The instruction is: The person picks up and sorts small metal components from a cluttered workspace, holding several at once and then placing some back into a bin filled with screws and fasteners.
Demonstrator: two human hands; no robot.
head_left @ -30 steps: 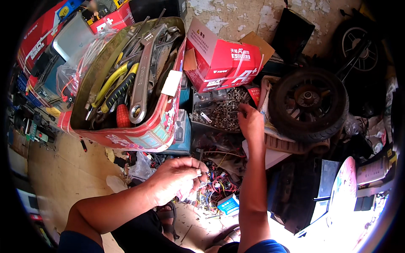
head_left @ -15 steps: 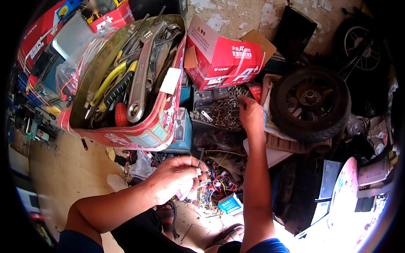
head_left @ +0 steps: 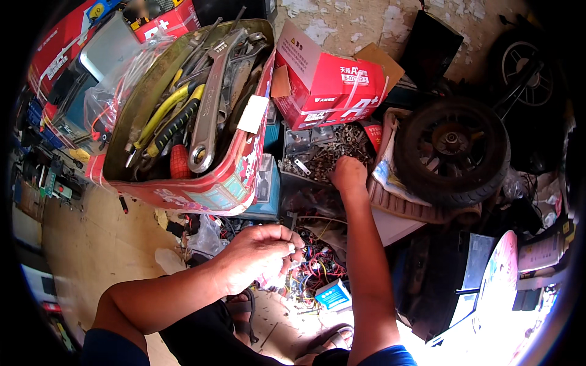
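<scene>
My left hand (head_left: 262, 259) is closed in a pinch round something small that I cannot make out, above a tangle of coloured wires (head_left: 320, 259). My right hand (head_left: 348, 174) reaches into a grey bin of loose screws, nuts and small metal parts (head_left: 314, 155), its fingers curled down and partly hidden, so what they hold does not show. Left of the bin stands a red printed tin box (head_left: 223, 192) full of wrenches (head_left: 213, 97) and tools with yellow and black handles. A red cardboard box (head_left: 329, 97) with an open flap sits behind the bin.
A tyre on a dark wheel (head_left: 488, 171) lies right of the bin, with another wheel (head_left: 525, 67) behind. Black bulky objects (head_left: 427, 280) and a pale round sheet (head_left: 494, 274) are at the lower right. More boxes and plastic bags crowd the left. My sandalled feet show below.
My right hand has moved a little left and nearer me within the bin of metal parts, its fingers now lower and curled. My left hand stays in nearly the same place.
</scene>
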